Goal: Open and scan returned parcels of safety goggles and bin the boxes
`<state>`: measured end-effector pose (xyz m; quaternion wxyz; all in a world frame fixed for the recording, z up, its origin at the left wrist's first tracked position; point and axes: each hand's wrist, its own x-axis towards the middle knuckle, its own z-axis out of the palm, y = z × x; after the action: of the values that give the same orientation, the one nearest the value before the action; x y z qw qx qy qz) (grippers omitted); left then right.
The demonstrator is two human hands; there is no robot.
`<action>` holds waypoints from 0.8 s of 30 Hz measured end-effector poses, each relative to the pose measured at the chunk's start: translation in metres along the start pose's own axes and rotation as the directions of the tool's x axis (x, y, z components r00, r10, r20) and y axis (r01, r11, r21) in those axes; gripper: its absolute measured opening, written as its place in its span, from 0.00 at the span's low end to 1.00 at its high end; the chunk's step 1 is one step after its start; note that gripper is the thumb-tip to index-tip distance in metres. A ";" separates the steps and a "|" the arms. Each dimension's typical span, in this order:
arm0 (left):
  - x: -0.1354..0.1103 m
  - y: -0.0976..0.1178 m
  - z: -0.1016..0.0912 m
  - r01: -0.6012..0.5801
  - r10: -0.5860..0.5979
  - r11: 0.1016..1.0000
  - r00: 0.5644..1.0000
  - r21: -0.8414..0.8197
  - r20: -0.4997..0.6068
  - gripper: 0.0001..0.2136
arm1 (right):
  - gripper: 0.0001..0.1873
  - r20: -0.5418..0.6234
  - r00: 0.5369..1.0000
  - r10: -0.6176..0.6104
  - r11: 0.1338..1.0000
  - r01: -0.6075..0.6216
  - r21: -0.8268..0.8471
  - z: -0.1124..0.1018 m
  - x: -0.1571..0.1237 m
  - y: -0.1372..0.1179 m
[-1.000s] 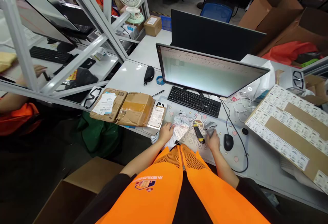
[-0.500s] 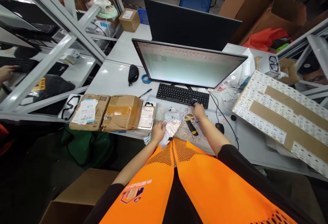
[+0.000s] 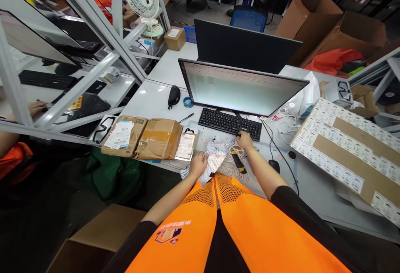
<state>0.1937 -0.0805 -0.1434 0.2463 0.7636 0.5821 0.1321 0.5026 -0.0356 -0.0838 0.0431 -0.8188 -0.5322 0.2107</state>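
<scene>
My left hand [image 3: 198, 165] rests closed on a crumpled white plastic parcel [image 3: 214, 156] at the near edge of the desk. My right hand [image 3: 244, 140] reaches forward onto the right end of the black keyboard [image 3: 230, 123], fingers down on the keys and holding nothing. A black and yellow utility knife [image 3: 238, 161] lies on the printed desk mat [image 3: 228, 169] between my arms. A lit monitor [image 3: 240, 89] stands behind the keyboard.
Two flattened brown parcels [image 3: 143, 136] with labels lie left of the mat. A black mouse [image 3: 274, 165] sits right of my forearm. A large cardboard sheet covered in stickers [image 3: 350, 154] fills the right side. An open box [image 3: 93, 235] stands on the floor; another person's hand [image 3: 36, 108] is far left.
My right hand left the spot beside the mouse and moved forward to the keyboard. My left hand stayed on the crumpled parcel. The view shifted slightly.
</scene>
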 end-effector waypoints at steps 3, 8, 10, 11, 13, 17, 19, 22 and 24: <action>-0.006 0.005 -0.005 -0.035 0.035 0.999 0.999 -0.003 -0.009 0.14 | 0.22 0.034 0.999 -0.011 1.000 0.011 0.018 0.017 -0.031 -0.001; -0.031 0.030 -0.007 -0.093 0.088 0.985 0.995 0.143 0.044 0.39 | 0.30 0.108 0.993 0.055 0.998 -0.056 0.003 0.065 -0.100 0.009; -0.037 0.040 -0.005 -0.058 0.035 0.981 0.992 0.187 0.120 0.48 | 0.34 0.109 0.992 0.064 0.998 -0.062 -0.023 0.080 -0.120 0.013; -0.038 0.044 -0.004 -0.040 0.010 0.981 0.988 0.190 0.153 0.49 | 0.35 0.105 0.992 0.070 0.997 -0.067 -0.030 0.085 -0.127 0.016; -0.036 0.047 -0.004 -0.015 -0.018 0.985 0.981 0.169 0.193 0.48 | 0.35 0.104 0.990 0.095 0.995 -0.093 -0.027 0.089 -0.132 0.019; -0.024 0.032 -0.015 -0.071 0.059 0.996 0.977 0.051 0.207 0.49 | 0.32 0.104 0.987 0.119 0.987 -0.129 0.091 0.074 -0.124 0.026; -0.023 0.015 -0.025 -0.132 0.136 0.991 0.968 -0.032 0.210 0.52 | 0.30 0.100 0.992 0.072 0.976 -0.091 0.198 0.058 -0.121 0.030; -0.034 -0.015 -0.038 -0.097 0.119 0.990 0.960 -0.098 0.254 0.39 | 0.26 0.125 0.991 -0.042 0.956 0.004 0.292 0.030 -0.123 0.035; -0.046 -0.032 -0.042 -0.062 0.098 0.988 0.958 -0.139 0.271 0.22 | 0.21 0.152 0.975 -0.159 0.950 0.109 0.293 0.013 -0.130 0.032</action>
<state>0.1333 -0.1084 -0.1208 0.3687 0.7799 0.5007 0.0713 0.4800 -0.1665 -0.0660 0.1274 -0.7444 -0.5530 0.3520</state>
